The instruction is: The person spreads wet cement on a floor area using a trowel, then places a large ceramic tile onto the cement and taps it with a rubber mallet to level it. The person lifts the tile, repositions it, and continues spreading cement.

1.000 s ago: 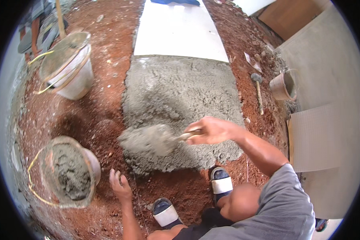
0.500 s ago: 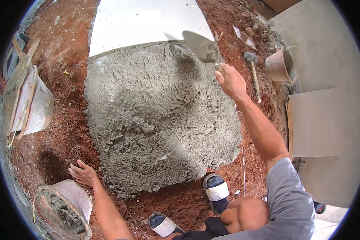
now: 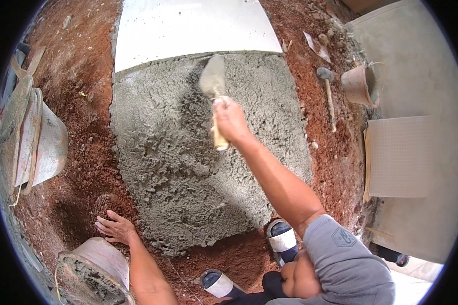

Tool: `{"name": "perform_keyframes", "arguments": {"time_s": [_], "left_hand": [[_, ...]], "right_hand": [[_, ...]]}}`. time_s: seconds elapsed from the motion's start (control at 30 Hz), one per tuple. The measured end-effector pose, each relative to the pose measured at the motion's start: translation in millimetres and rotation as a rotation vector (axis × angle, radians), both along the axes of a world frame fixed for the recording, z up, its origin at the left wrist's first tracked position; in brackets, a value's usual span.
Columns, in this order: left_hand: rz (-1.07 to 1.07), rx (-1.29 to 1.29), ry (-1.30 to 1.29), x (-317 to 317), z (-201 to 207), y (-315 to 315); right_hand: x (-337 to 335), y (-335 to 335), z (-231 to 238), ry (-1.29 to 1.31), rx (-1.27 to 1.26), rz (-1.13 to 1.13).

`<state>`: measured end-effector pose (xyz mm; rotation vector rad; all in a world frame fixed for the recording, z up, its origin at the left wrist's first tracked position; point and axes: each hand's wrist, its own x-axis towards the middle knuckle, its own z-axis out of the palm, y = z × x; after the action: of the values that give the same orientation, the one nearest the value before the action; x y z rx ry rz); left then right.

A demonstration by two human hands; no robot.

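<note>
My right hand (image 3: 230, 120) grips the wooden handle of a trowel (image 3: 213, 77) with a pointed metal blade. The blade is over the far part of a bed of wet grey mortar (image 3: 188, 147), close to the edge of a white tile (image 3: 188, 30). Whether it touches the mortar, I cannot tell. My left hand (image 3: 117, 229) has its fingers spread and holds nothing. It hovers over red soil beside a tilted bucket of mortar (image 3: 94, 277) at the lower left.
More buckets (image 3: 48, 145) lean on the left soil. To the right, a mallet (image 3: 329, 96) lies on red soil (image 3: 336, 168) near another bucket (image 3: 356, 85). A tile (image 3: 399, 156) leans against the grey wall (image 3: 407, 56). My sandalled feet (image 3: 281, 236) stand at the near mortar edge.
My right hand has swung the trowel leftward from the right corner of the white tile's edge to its middle. The blade now points away from me. My left hand has shifted slightly right.
</note>
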<state>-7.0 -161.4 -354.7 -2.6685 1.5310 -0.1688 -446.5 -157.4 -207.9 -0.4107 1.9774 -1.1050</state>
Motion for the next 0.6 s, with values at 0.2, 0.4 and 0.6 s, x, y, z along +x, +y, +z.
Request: {"name": "perform_keyframes", "arguments": {"time_s": [0.2, 0.4, 0.6], "left_hand": [[-0.01, -0.017, 0.004, 2, -1, 0], [-0.024, -0.036, -0.011, 3, -2, 2], [-0.023, -0.031, -0.012, 4, -5, 1]], "right_hand": [[26, -18, 7, 0.288, 0.174, 0.489], [-38, 13, 19, 0.891, 0.42, 0.815], [-145, 70, 40, 0.958, 0.705, 0.662]]}}
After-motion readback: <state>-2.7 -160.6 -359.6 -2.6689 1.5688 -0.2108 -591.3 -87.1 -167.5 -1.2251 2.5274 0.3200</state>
